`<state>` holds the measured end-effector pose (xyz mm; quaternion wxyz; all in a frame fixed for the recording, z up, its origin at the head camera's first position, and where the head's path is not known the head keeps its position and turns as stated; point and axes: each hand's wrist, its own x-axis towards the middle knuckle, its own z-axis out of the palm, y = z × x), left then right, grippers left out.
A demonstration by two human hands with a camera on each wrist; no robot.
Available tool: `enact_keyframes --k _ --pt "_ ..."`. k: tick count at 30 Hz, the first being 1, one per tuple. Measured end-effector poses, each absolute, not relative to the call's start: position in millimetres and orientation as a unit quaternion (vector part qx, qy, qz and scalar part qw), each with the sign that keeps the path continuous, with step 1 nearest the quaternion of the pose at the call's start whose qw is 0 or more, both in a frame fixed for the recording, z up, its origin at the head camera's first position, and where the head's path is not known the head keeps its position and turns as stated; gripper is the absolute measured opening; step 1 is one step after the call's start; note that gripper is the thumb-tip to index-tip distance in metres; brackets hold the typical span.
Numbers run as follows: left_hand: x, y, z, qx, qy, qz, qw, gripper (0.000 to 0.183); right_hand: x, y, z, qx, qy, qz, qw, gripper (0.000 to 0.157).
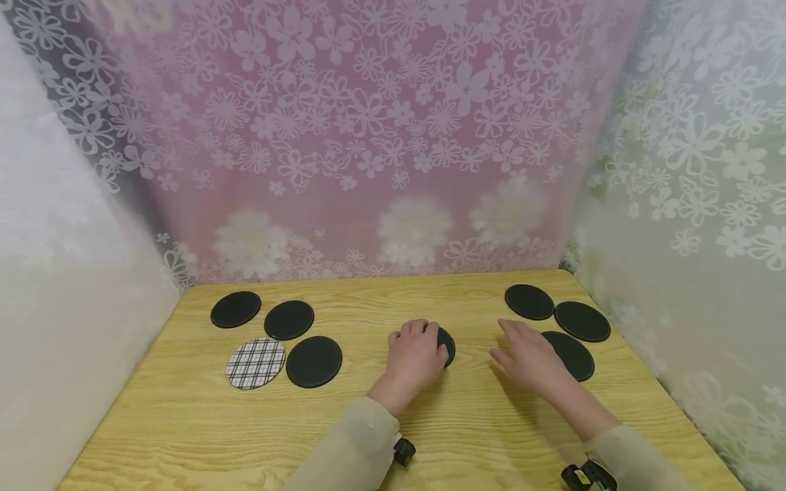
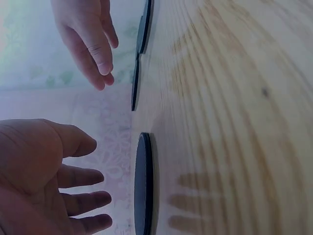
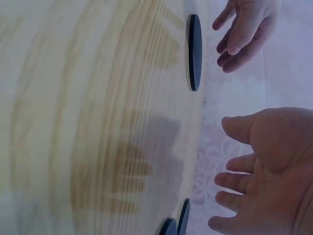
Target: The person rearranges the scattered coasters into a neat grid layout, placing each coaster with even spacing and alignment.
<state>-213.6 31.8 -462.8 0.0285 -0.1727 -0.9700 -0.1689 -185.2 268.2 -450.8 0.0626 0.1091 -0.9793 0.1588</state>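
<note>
The wooden table (image 1: pixel 467 436), pale yellow with wavy grain, bears the middle black disc (image 1: pixel 448 348), which lies flat near the centre, partly covered from above by the left hand (image 1: pixel 413 354). Round and thin, it turns a broad face upward; seen edge-on from both wrists, its long line runs parallel to the tabletop. The left hand hovers just above it, fingers relaxed and slightly apart, with a gap to the disc in the left wrist view. The right hand (image 1: pixel 527 354) hangs over the wood with loosely extended fingers, holding nothing, beside three right-hand discs (image 1: pixel 583 322). On the left lie three more black discs (image 1: pixel 314 362) and a white disc (image 1: pixel 256 363) with dark checks. The black rims look stitched, though too small to be sure.
</note>
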Motion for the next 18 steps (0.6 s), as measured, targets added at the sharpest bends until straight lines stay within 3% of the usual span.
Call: enact_keyframes --k 8,18 --pt "-210.2 50.3 -458.6 -0.196 -0.968 -0.157 0.029 0.045 -178.4 289.7 -447.6 0.109 -0.982 0.142 0.063 0.064" --pt "-213.7 76.9 -462.0 -0.200 -0.965 -0.168 0.023 0.055 -173.2 331.3 -467.1 0.109 -0.978 0.140 0.107 0.066"
